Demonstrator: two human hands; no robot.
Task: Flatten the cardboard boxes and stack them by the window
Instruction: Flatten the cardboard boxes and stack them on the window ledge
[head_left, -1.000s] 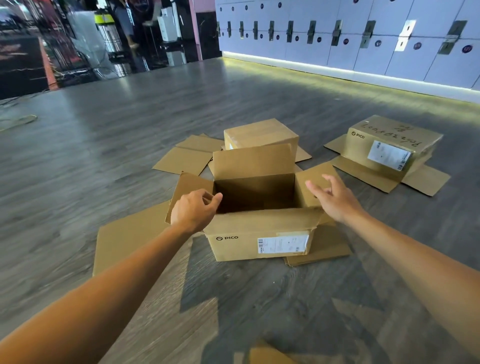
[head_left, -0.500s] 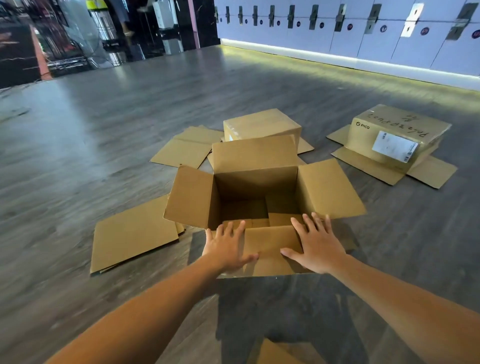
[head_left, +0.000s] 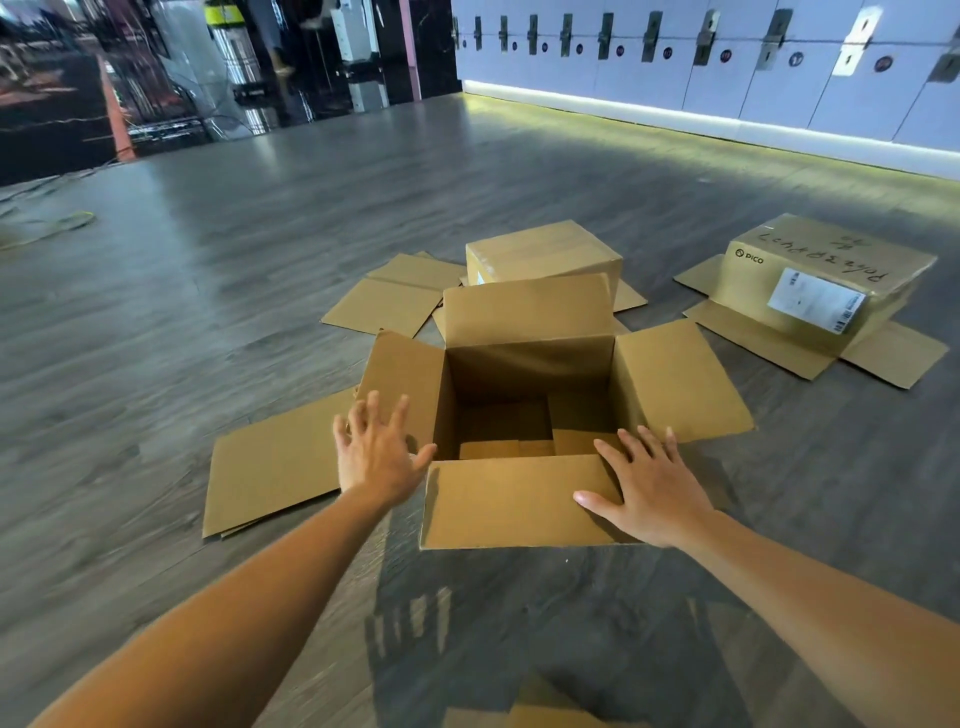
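Note:
An open brown cardboard box stands on the floor in front of me, all four top flaps spread and its inside empty. My right hand lies flat with straight fingers on the right end of the near flap. My left hand is spread open at the box's near left corner, over the left flap. Behind it sits a second box, upside down with flaps splayed on the floor. A third box with a white label lies at the right the same way.
A flattened cardboard sheet lies on the grey wood floor left of the open box. More cardboard shows at the bottom edge. A wall of pale lockers runs along the back right; dark racks and equipment fill the back left.
Both hands came from the side flaps to the near flap and pushed it outward. My left hand has since lifted off it toward the left flap. The view moved closer.

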